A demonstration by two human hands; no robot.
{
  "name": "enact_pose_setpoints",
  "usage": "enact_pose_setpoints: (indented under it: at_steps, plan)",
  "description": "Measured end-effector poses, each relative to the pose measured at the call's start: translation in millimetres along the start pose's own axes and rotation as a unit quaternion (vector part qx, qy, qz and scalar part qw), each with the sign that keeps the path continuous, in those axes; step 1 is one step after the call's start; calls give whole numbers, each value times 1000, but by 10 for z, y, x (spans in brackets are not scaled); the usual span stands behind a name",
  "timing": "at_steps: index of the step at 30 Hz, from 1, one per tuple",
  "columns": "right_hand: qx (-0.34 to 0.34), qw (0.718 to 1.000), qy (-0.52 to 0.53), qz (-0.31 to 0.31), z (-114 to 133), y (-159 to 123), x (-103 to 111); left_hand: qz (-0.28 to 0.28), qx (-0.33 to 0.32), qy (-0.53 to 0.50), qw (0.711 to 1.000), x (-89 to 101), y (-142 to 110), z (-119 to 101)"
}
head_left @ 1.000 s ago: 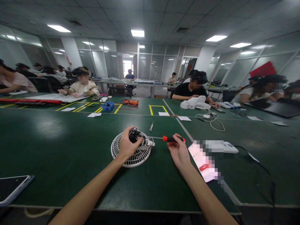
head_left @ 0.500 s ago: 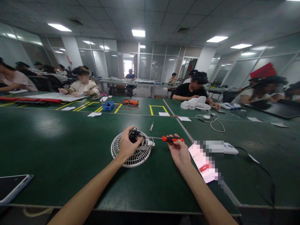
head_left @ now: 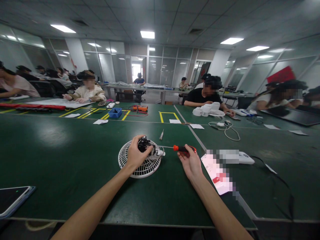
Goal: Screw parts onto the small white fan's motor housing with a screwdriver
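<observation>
Left arm [head_left: 102, 198] is being extended forward from the lower left and angled in toward the middle of the table [head_left: 75, 186]. Left hand [head_left: 135, 156] is being curved over the black motor [head_left: 143, 143], thumb being kept on the near right side, fingers being wrapped round the far left. Grip is being kept narrow, motor being held between thumb and fingers. Motor is being steadied on top of the round white fan cover [head_left: 124, 160], which is being supported flat by the table, in front of the person. Loose wires [head_left: 160, 152] and a white part are being left at the motor's right side, over the cover's rim.

Right arm [head_left: 221, 201] is being brought in from the lower right, angled up and left. Right hand [head_left: 191, 163] is being turned partly palm-up, with the red-and-black screwdriver [head_left: 180, 148] being pinched at the handle by thumb and forefinger; other fingers are being kept loosely curled below. Screwdriver is being held almost level, shaft being pointed left at the motor. Tip is being hidden near the left hand; contact with a screw can't be told.

Small screwdriver [head_left: 161, 135] is being left just beyond the cover. Lit phone [head_left: 211, 170] is being kept beside the right wrist.
</observation>
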State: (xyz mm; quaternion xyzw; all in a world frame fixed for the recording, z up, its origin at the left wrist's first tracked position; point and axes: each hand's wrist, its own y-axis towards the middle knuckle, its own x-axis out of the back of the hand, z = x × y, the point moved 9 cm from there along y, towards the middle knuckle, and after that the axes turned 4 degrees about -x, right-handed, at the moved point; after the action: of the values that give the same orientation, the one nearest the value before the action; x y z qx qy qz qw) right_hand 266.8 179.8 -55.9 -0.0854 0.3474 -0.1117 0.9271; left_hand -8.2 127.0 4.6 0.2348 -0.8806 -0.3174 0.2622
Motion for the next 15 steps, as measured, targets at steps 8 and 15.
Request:
enact_pose_setpoints:
  at_steps: [8,15]
  plan:
    - [6,999,-6,-34,65,52,82,3,6,-11,1000,15,16,-15]
    - [17,986,-164,33,63,37,-47,19,51,-36,998,70,49,92]
